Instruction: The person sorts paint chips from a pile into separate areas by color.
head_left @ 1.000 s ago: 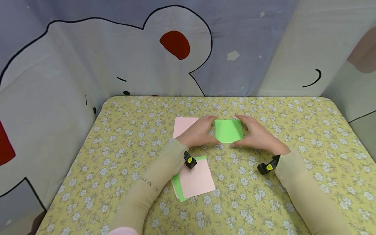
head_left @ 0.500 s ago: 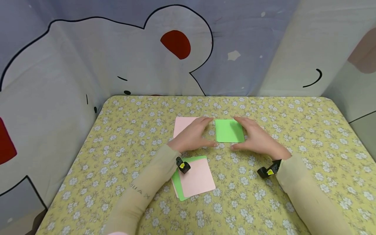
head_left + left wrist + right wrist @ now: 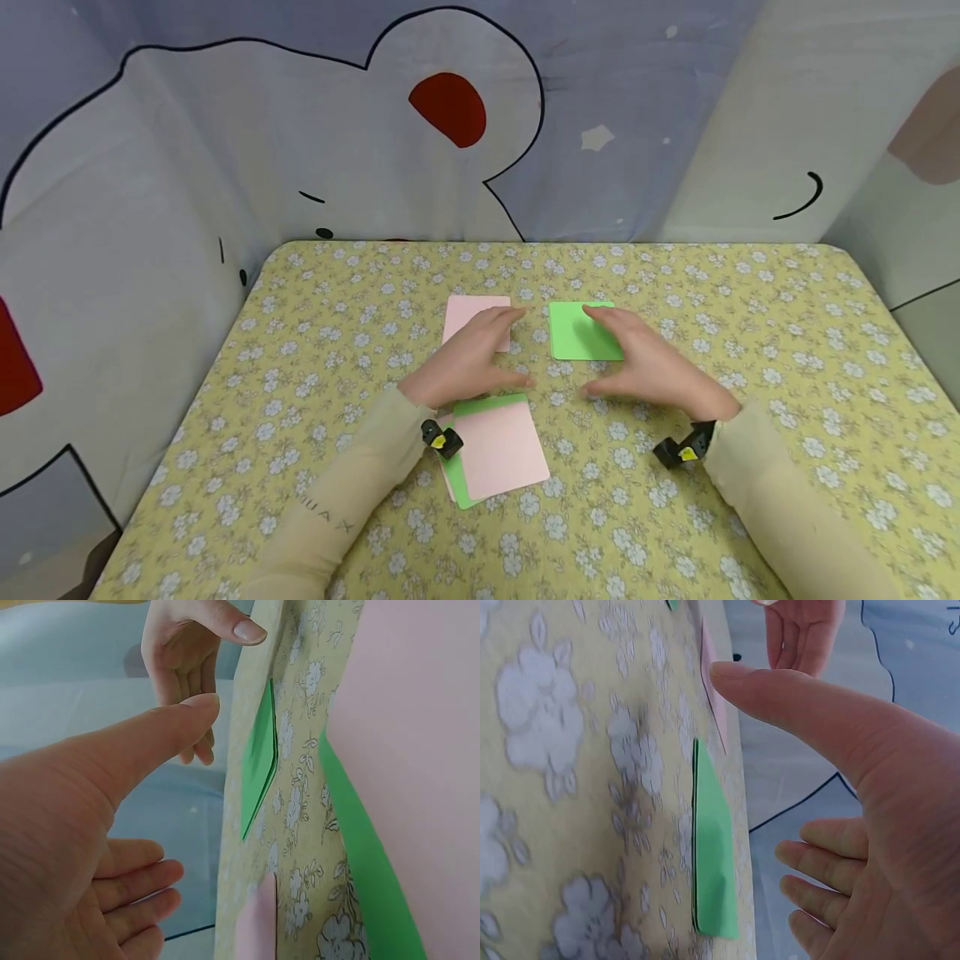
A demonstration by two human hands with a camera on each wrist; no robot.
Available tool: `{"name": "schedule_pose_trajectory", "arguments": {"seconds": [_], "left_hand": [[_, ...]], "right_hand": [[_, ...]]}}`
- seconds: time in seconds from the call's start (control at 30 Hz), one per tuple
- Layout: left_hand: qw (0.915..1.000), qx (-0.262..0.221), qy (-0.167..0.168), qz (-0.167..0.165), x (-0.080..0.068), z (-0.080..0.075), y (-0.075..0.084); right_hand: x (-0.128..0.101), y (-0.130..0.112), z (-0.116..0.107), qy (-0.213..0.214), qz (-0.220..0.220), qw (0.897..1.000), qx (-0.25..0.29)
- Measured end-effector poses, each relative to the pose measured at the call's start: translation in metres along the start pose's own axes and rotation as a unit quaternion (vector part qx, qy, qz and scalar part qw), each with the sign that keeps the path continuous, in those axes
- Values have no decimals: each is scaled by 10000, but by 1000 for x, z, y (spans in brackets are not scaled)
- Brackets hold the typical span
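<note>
Both hands hover above the table holding nothing, thumbs apart from the fingers. My left hand (image 3: 472, 354) hangs between a pink card (image 3: 471, 308) at the back and a loose pile of cards nearer me. That pile has a pink card (image 3: 504, 450) on top of a green card (image 3: 459, 479), with another pink edge beneath. Over the right part of a small green stack (image 3: 573, 333) is my right hand (image 3: 645, 358), its fingers hiding one corner. In the right wrist view the green stack (image 3: 714, 862) lies flat, apart from the hand, with layered edges.
A yellow flowered cloth (image 3: 750, 333) covers the table. Behind it hangs a printed curtain (image 3: 615, 100), which also runs down the left and right sides. Each wrist wears a small black camera, such as the one on the right (image 3: 684, 448).
Both hands have drawn back from the green stack. The left moved left and toward me, uncovering more of the back pink card; the right shifted slightly left and nearer. The cards stayed put.
</note>
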State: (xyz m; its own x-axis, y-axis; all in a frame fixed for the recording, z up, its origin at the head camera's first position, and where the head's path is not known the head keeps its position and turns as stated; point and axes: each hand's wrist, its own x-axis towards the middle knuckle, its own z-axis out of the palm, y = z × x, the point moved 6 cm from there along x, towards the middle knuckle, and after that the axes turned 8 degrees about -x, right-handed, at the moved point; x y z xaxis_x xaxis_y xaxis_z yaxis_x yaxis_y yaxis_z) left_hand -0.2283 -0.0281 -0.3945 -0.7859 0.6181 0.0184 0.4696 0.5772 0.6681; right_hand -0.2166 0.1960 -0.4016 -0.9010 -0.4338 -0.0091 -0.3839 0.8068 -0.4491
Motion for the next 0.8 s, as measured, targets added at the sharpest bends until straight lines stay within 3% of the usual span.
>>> {"name": "schedule_pose_trajectory", "arguments": {"seconds": [0.4,0.8], "left_hand": [[9999,128,8,81,-29,0,4],[9977,538,-315,258,-57,15,8]], "right_hand": [[-8,-23,7,-56,-362,9993,-115],[-16,-43,24,-219,-689,9973,-118]]}}
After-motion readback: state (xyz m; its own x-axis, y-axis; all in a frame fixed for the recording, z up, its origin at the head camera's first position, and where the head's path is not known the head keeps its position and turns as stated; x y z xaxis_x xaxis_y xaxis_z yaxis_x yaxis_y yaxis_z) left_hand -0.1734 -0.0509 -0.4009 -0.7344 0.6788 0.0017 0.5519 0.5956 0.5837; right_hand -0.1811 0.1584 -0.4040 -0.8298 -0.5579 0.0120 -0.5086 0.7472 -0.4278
